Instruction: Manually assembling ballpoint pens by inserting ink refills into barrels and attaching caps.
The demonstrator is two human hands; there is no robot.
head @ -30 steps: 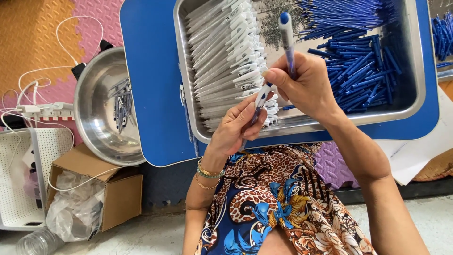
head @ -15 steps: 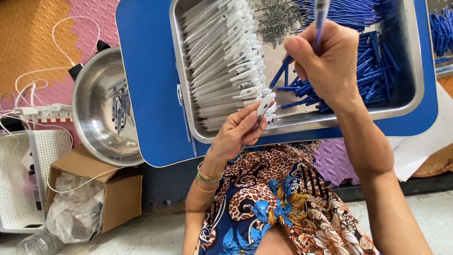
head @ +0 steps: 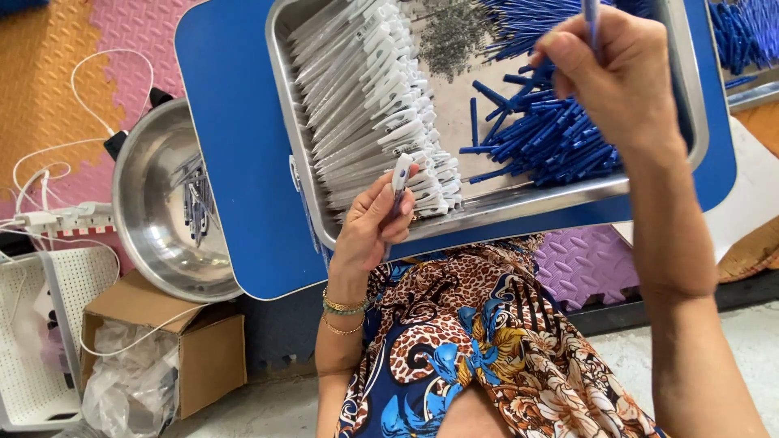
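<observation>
Head view. Left hand [head: 369,231] sits at the near rim of the steel tray [head: 519,207], fingers curled around a white cap [head: 401,174] pinched upright between thumb and fingertips. Half a second ago these fingers were down among the caps; now the one cap stands clear of the row, above the rim.

Right hand [head: 621,77] is raised over the right half of the tray, fingers closed on a blue pen [head: 592,16] that runs up out of the frame, so only its lower part shows. A second ago both hands met at the tray's near edge with the pen upright between them; since then the right hand has gone up and to the right, well apart from the left.

In the tray: white caps [head: 365,105] stacked in a slanting bank on the left, blue barrels [head: 552,138] heaped on the right, a patch of small dark springs [head: 450,36] near the far wall between them. The tray rests on a blue board [head: 235,162].

Left of the board a steel bowl [head: 166,203] holds a few finished pens. Below it a cardboard box [head: 207,353] with clear plastic inside, a white basket [head: 45,324] just beside it. White cables [head: 49,174] trail over the foam mats.
</observation>
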